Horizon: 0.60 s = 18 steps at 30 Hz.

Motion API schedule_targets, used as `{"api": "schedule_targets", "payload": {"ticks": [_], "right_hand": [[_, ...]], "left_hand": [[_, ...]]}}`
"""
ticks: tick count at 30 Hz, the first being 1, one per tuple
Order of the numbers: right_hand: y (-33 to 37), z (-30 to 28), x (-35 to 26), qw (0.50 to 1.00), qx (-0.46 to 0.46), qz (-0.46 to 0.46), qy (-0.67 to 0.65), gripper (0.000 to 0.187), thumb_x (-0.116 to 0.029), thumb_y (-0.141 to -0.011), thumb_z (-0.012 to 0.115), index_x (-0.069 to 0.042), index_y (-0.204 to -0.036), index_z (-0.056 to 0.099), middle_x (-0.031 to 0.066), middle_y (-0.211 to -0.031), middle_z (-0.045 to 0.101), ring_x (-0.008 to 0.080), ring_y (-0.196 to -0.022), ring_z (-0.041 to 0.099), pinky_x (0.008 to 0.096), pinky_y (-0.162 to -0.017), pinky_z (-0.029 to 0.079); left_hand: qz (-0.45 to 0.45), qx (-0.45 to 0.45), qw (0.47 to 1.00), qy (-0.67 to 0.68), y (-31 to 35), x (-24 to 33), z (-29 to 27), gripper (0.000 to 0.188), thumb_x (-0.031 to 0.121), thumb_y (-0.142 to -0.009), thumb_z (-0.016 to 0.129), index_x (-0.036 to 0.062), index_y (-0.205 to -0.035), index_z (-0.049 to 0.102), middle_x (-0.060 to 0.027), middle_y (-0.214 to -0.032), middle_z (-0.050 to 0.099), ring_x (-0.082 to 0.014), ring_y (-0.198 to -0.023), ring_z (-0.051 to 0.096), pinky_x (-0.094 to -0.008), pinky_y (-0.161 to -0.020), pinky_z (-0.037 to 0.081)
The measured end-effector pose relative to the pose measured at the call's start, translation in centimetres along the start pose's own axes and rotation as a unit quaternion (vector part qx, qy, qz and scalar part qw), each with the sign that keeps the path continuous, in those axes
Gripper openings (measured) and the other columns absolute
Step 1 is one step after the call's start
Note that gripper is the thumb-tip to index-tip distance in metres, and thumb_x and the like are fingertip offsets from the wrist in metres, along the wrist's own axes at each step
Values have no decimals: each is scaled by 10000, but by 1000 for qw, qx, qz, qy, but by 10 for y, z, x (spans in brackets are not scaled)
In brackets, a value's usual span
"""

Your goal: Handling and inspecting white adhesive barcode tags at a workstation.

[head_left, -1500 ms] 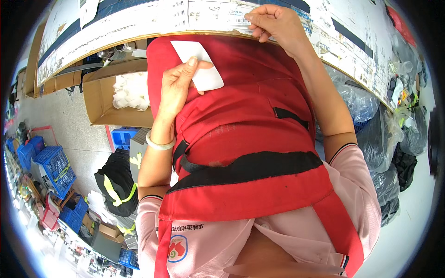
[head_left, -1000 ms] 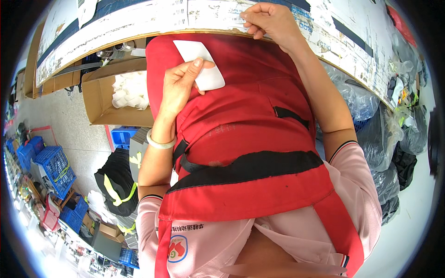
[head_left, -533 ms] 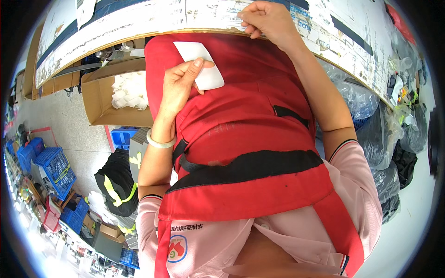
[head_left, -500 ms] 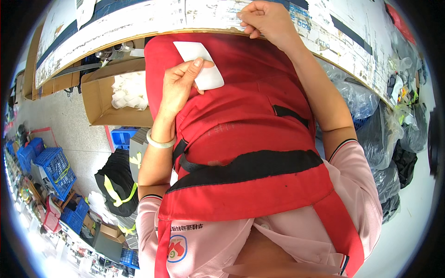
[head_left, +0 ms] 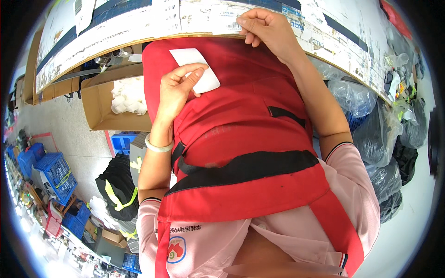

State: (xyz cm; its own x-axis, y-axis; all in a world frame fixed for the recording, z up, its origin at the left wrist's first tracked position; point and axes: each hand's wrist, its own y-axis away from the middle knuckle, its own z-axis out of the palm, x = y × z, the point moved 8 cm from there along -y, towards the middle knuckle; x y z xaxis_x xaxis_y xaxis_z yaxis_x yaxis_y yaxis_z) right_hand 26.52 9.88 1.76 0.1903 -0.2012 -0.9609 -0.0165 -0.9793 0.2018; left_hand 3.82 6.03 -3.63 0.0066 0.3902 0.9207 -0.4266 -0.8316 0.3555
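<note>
Over red apron [head_left: 245, 120] — left hand [head_left: 175, 90] pinching white card [head_left: 209, 82] between thumb and fingers, visible face blank. At worktable [head_left: 125, 32] edge, right hand [head_left: 272, 33] with thumb and forefinger tips brought together by barcode label [head_left: 226, 28]; gripped or merely touched, cannot tell. Progress, judged: card in hand, label apart from it; card's underside hidden, so remainder unclear. Writing: barcode strip [head_left: 172, 14] on worktable, blue lettering [head_left: 296, 25] partly worn, dark characters and emblem [head_left: 176, 250] on pink shirt [head_left: 208, 243].

A card [head_left: 209, 83] is over the apron [head_left: 227, 109], table [head_left: 111, 34] ahead, carton [head_left: 98, 105] left, bags [head_left: 372, 134] right
</note>
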Motion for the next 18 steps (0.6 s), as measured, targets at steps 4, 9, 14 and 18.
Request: {"api": "schedule_targets", "payload": {"ticks": [4,9,14,18], "right_hand": [[17,24,-11,997,-70,-8,-12,202,-227,-926,606,-34,-964,650,-4,-763,624,36,-614,555,168,-539,447],[37,57,-13,987,-159,-5,0,187,-209,-926,597,-39,-987,650,-7,-747,611,37,-610,548,169,-528,439],[34,53,-12,993,-116,-21,11,221,-197,-923,602,-42,-1077,629,-6,-785,621,44,-649,561,166,-573,449],[26,39,-18,990,-67,-122,25,269,-175,-911,617,-34,-1139,599,-1,-829,629,56,-705,577,177,-662,469]], "left_hand": [[-4,-23,997,78,0,11,7,193,147,-919,612,-5,-1009,689,-44,-815,664,-81,-602,558,-214,-512,460],[16,-33,996,82,3,13,9,161,138,-899,639,-13,-921,687,-25,-702,635,-74,-565,550,-203,-492,439],[6,-14,994,105,7,12,4,142,130,-895,645,-6,-901,688,-14,-682,629,-62,-559,544,-199,-486,432],[6,-8,994,107,8,14,5,142,133,-893,648,-3,-891,686,-9,-678,624,-60,-563,543,-202,-480,432]]}}
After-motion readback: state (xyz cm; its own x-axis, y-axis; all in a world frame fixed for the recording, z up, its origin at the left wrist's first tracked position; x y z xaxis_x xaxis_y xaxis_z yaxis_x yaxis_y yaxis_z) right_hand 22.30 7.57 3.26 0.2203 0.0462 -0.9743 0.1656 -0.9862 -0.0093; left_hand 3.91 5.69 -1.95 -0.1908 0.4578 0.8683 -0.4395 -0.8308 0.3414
